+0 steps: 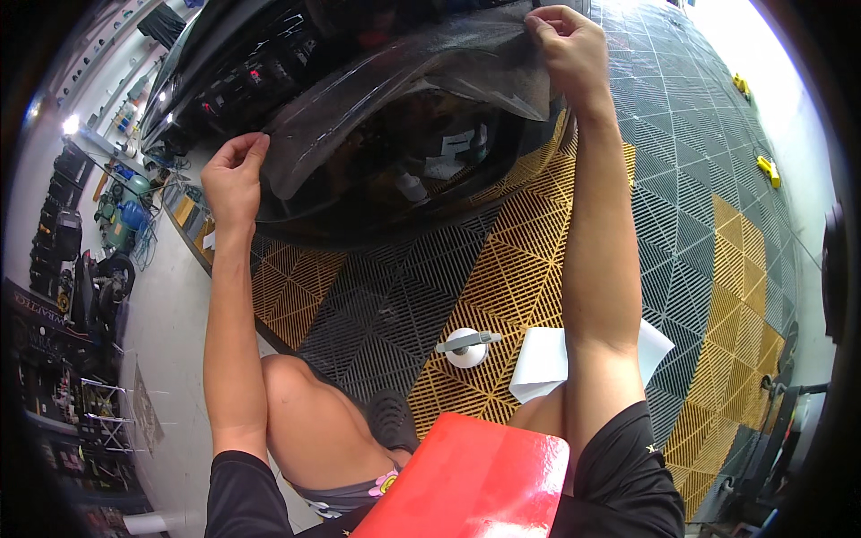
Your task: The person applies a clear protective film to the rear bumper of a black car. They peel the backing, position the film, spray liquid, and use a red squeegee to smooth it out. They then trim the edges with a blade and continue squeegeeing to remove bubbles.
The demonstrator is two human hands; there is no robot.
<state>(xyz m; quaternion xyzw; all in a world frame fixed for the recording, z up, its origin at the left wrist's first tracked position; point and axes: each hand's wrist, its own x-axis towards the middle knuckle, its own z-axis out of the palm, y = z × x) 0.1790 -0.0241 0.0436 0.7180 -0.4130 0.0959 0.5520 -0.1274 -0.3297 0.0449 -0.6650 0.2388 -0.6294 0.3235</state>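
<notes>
Thumb and fingers of the left hand (233, 184) and right hand (574, 63) pinch opposite ends of the transparent film (502, 73); across the black car bumper (359, 202), it seems spread, not yet flat.

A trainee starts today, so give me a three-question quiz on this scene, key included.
1. True or false: the left grip is higher in the picture than the right grip.
2. What do both grips hold? A) a hose; B) a clear film; C) a sponge.
3. What stands on the floor just left of the white sheet?

Key: 1. False. 2. B. 3. A white spray bottle.
</notes>
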